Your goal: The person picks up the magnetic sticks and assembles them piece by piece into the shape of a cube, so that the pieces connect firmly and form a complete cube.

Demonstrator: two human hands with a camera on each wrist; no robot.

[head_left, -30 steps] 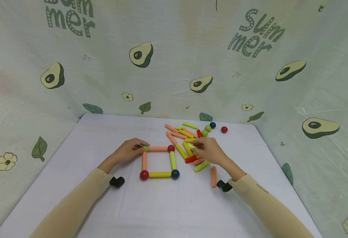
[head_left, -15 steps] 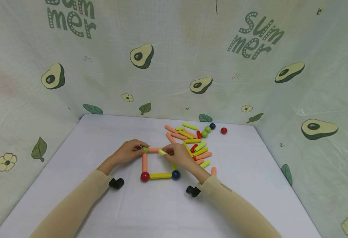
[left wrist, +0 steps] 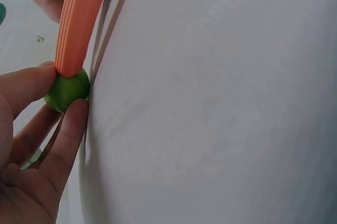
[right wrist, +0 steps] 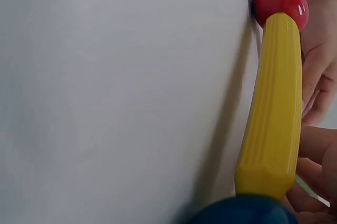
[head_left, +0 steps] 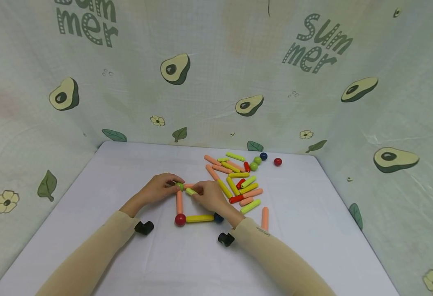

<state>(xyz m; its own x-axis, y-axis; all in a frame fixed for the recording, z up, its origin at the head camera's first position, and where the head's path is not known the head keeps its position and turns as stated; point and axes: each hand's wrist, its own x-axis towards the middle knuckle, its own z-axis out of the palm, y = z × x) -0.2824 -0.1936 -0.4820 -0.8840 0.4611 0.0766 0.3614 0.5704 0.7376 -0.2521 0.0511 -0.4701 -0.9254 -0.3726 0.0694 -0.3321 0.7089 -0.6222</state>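
Note:
My left hand [head_left: 161,188] pinches a green ball [left wrist: 66,92] between thumb and fingers at the far left corner of a square of rods and balls. An orange rod [left wrist: 81,23] joins that ball. Just to its right, my right hand [head_left: 210,198] pinches a light green rod [head_left: 190,191], whose tip points at the green ball; contact cannot be told. The square's left side is an orange rod [head_left: 179,202], and its near side a yellow rod [right wrist: 269,108] between a red ball [right wrist: 278,1] and a blue ball [right wrist: 242,213]. My right hand hides the square's right part.
Right of the square lies a loose pile of orange, yellow, red and light green rods [head_left: 249,188]. Behind it are green balls [head_left: 254,166], a blue ball [head_left: 263,156] and a red ball [head_left: 277,162]. One orange rod [head_left: 265,218] lies apart, nearer me. Printed cloth walls surround the table.
My right hand has moved left from the pile, carrying the light green rod over the square to beside the green ball. My left hand has stayed at the green ball.

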